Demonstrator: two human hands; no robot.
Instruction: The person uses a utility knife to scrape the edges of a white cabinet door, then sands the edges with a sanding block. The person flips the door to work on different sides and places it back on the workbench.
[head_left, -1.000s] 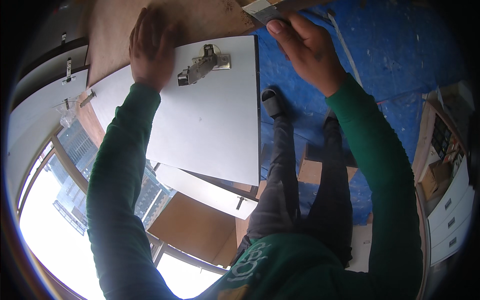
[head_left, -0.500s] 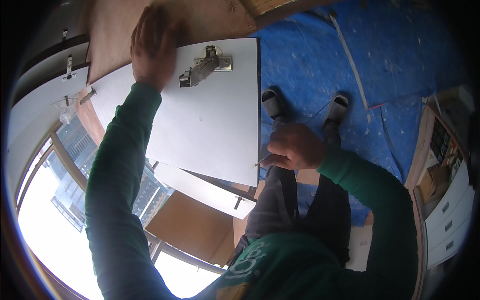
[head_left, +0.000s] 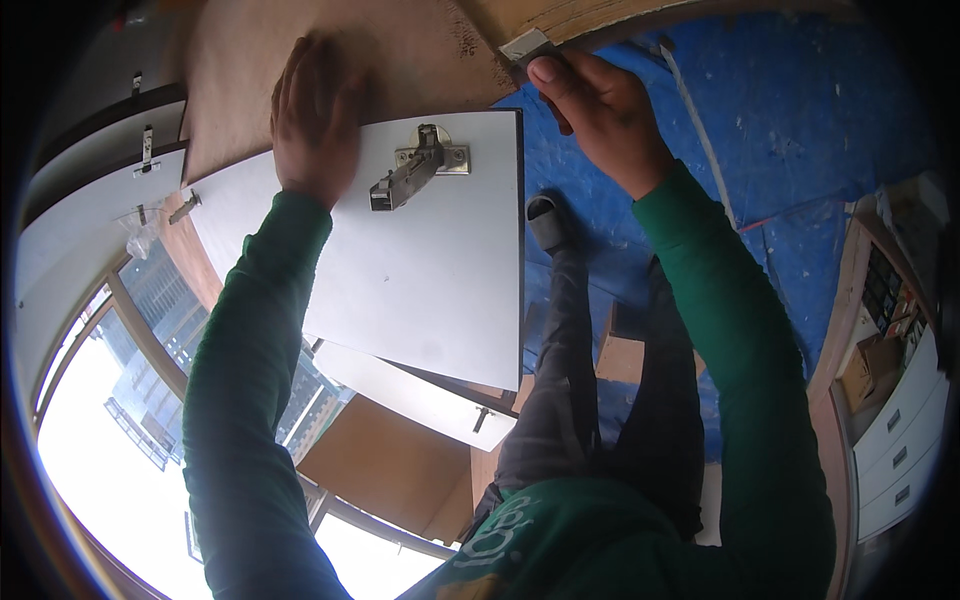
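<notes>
A white cabinet door panel (head_left: 430, 270) with dark edges lies in front of me. A metal concealed hinge (head_left: 412, 178) is fixed near its far edge, its arm sticking out. My left hand (head_left: 318, 130) rests with fingers stretched out on the brown wooden board (head_left: 400, 60), its wrist over the panel's far edge. My right hand (head_left: 610, 110) pinches a small flat pale-and-dark piece (head_left: 527, 46), thin like a scraper blade, between thumb and fingers. That piece is by the board's right corner; its exact kind I cannot make out.
Blue sheeting (head_left: 760, 110) covers the floor at right. Another white panel (head_left: 420, 395) with a hinge lies below the first, and more hinged panels (head_left: 110, 190) stand at the far left. Drawers (head_left: 895, 460) stand at the right; a window (head_left: 110, 430) is at left.
My right hand has moved up and away from beside the panel's near right edge to the board's right corner, still holding the flat piece. My left hand stays on the board. The view has shifted slightly.
</notes>
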